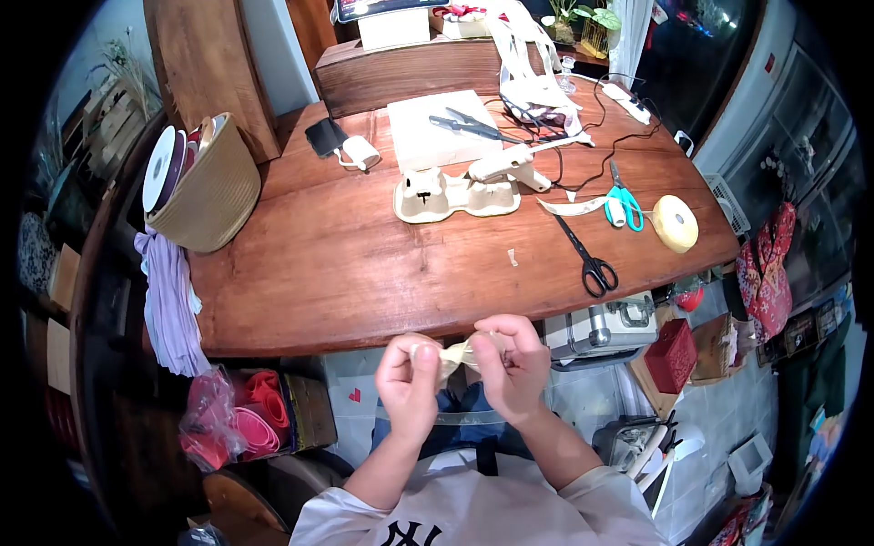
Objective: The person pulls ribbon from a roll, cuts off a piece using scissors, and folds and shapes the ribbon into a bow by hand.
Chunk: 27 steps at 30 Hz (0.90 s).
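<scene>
A small cream ribbon bow (458,356) is pinched between both hands, just off the table's front edge. My left hand (408,371) grips its left side, thumb on top. The right side is held by my right hand (512,369), with thumb and fingers closed round it; part of the ribbon is hidden by the fingers. Beyond the hands, on the table, lie black scissors (587,259), teal-handled scissors (623,202) and a roll of cream ribbon (675,224). A scrap of ribbon (512,258) lies nearer the hands.
On the wooden table (309,264) a glue gun (506,164) rests on a pulp cup tray (428,202). Behind it are a hair straightener (469,125) and black cables. A phone (325,136) and a basket of ribbon spools (211,187) stand left. A silver case (605,329) sits below right.
</scene>
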Each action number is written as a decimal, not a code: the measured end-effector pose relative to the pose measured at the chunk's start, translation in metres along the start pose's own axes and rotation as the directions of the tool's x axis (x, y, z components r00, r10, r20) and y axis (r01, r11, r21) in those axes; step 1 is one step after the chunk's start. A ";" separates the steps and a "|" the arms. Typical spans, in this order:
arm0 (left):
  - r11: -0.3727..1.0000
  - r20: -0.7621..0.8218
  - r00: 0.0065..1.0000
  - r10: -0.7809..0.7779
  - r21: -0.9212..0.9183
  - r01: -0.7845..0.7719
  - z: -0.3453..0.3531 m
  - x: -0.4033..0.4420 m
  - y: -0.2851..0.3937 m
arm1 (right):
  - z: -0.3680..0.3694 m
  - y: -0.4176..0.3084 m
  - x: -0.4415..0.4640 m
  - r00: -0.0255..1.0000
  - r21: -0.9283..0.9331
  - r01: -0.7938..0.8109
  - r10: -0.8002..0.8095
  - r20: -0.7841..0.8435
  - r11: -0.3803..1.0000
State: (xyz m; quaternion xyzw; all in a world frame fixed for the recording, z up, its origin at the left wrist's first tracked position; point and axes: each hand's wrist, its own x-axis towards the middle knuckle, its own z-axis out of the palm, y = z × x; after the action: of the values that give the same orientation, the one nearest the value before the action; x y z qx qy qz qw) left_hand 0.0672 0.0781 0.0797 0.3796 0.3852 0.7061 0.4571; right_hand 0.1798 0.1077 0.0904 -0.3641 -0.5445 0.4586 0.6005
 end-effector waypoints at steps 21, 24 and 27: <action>0.989 -0.124 0.983 -0.136 0.035 0.142 -0.007 0.005 0.016 | -0.022 0.023 0.006 0.934 0.138 0.307 -0.326 0.147 0.942; 0.990 -0.128 0.990 -0.056 0.119 0.072 -0.003 0.004 0.013 | -0.016 0.020 -0.003 0.982 0.545 -0.107 0.002 0.190 0.832; 0.981 -0.115 0.990 0.085 0.186 -0.063 -0.004 0.000 0.008 | -0.002 0.004 -0.015 0.980 0.048 -0.057 0.047 0.192 0.997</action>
State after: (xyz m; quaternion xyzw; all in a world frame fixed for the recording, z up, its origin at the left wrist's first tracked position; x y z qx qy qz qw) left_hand 0.0604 0.0754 0.0852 0.3900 0.4608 0.7064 0.3697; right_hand 0.1819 0.0952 0.0815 -0.3164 -0.5773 0.5214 0.5429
